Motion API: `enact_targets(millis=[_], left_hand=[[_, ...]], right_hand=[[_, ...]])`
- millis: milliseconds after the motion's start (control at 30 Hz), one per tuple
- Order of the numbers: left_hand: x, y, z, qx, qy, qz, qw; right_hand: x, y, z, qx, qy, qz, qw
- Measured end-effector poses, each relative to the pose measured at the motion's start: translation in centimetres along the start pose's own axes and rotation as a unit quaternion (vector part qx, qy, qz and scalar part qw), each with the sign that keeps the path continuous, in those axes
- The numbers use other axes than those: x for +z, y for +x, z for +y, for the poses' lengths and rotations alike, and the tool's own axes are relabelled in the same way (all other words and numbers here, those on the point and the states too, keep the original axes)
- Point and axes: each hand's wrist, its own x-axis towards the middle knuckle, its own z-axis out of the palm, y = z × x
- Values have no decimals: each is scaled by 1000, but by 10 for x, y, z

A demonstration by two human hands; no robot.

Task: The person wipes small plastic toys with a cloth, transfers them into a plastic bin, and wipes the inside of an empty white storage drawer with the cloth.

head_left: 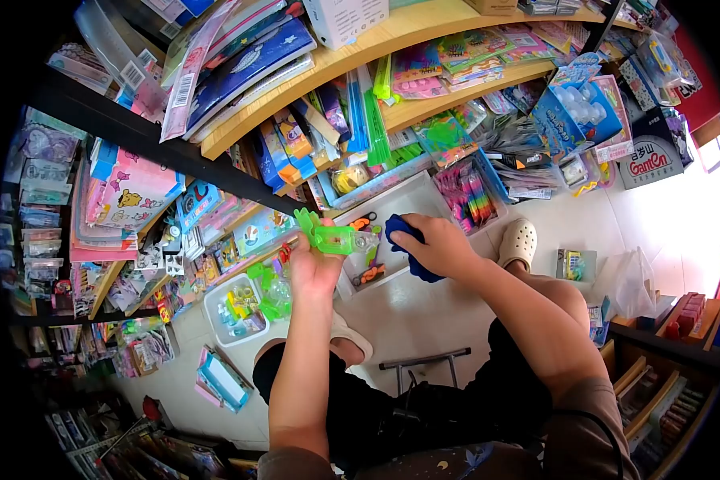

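In the middle of the head view, my left hand [314, 268] holds a bright green plastic toy [334, 238] with a clear rounded end pointing right. Just to the right, my right hand [436, 244] is closed on a crumpled dark blue cloth [408, 248]. Beneath and between both hands lies a white tray [412, 196] with a few orange and black items [370, 274] in it. More green toy packs [274, 293] lie left of my left wrist.
A white basket [210, 308] with small yellow and blue items stands on the floor at the left. Curved wooden shelves [424, 24] full of stationery arch ahead. A bin of rainbow-coloured packs [466, 194] adjoins the tray. A metal stool frame [426, 360] is between my legs.
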Motion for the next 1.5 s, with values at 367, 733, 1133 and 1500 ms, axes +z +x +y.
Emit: enact_targets(millis=[367, 733, 1133, 1500], left_hand=[[3, 5, -33, -24, -1, -24, 999], [0, -2, -40, -58, 39, -50, 996], [-11, 2, -27, -115, -37, -126, 985], [2, -6, -24, -141, -127, -124, 974]], right_hand=[[12, 7, -1, -12, 182, -3, 983], [6, 3, -10, -11, 15, 93, 995], [9, 12, -13, 3, 134, 65, 989], [12, 9, -17, -54, 117, 30, 991]])
